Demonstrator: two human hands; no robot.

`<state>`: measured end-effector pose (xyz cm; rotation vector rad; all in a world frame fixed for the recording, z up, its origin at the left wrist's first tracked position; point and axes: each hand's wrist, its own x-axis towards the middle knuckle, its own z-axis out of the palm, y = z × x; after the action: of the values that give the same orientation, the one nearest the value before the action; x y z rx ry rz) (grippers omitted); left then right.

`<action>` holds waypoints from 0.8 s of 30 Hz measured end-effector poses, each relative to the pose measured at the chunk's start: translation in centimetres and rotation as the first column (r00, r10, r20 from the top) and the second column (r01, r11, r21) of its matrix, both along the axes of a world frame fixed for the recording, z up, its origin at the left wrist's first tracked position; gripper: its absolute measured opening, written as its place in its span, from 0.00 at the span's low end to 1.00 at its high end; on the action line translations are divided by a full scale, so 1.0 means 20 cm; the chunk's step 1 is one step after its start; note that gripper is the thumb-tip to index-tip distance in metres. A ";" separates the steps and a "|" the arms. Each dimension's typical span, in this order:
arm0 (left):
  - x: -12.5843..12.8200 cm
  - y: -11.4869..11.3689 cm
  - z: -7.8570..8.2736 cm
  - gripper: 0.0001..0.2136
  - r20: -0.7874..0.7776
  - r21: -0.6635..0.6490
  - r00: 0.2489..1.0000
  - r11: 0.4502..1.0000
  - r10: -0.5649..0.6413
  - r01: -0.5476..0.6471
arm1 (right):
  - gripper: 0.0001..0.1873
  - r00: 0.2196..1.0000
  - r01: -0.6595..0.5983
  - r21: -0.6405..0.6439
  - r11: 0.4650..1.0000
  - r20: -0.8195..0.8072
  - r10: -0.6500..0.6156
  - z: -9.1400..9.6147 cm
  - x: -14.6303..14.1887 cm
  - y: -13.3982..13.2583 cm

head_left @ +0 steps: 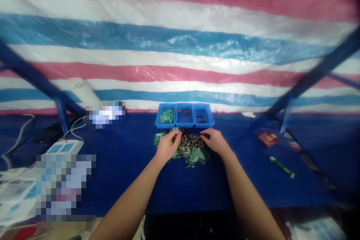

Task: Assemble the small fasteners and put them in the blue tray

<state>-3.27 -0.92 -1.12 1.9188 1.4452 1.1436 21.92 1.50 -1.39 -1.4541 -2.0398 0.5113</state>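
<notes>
A mixed pile of small brass-coloured metal parts (pixel 191 140) lies on the blue table, with small green plastic packets (pixel 198 155) among and in front of them. My left hand (pixel 168 145) is at the pile's left side, thumb and fingertips pressed together; whatever they hold is too small to make out. At the right edge, my right hand (pixel 216 141) has its fingers closed towards the metal parts, their contents also unclear. Just behind the pile stand three joined blue bins: the left bin (pixel 157 120) contains green packets, the middle bin (pixel 185 123) metal parts, the right bin (pixel 207 110) dark pieces.
A white power strip (pixel 67 146) with cables lies on the left. To the right are a red box (pixel 268 138) and a green tube (pixel 281 167). Blue metal posts (pixel 285 116) flank the table, and a striped plastic sheet (pixel 180 41) hangs behind it.
</notes>
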 end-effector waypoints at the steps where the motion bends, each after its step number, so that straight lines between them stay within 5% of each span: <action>1: 0.00 0.00 0.00 0.11 -0.004 -0.003 1.000 1.000 0.000 0.000 | 0.08 1.000 0.002 0.002 1.000 0.015 -0.002 0.00 0.00 0.00; 8: 0.00 0.00 0.00 0.11 0.002 -0.004 1.000 1.000 0.003 -0.003 | 0.06 0.998 0.013 0.018 1.000 0.065 -0.014 0.01 0.00 -0.01; 17: 0.01 -0.01 0.02 0.12 -0.007 0.020 1.000 1.000 -0.023 0.023 | 0.09 0.947 -0.027 0.015 1.000 -0.321 0.030 0.06 -0.13 -0.05; 24: 0.02 -0.02 0.03 0.11 0.010 0.063 0.997 0.995 -0.072 0.071 | 0.10 0.910 -0.078 0.042 0.996 -0.404 0.088 0.09 -0.21 -0.09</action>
<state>-2.77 -1.27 -0.55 1.9858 1.3380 1.1787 17.75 -0.38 0.35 -1.1345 -1.7698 0.7526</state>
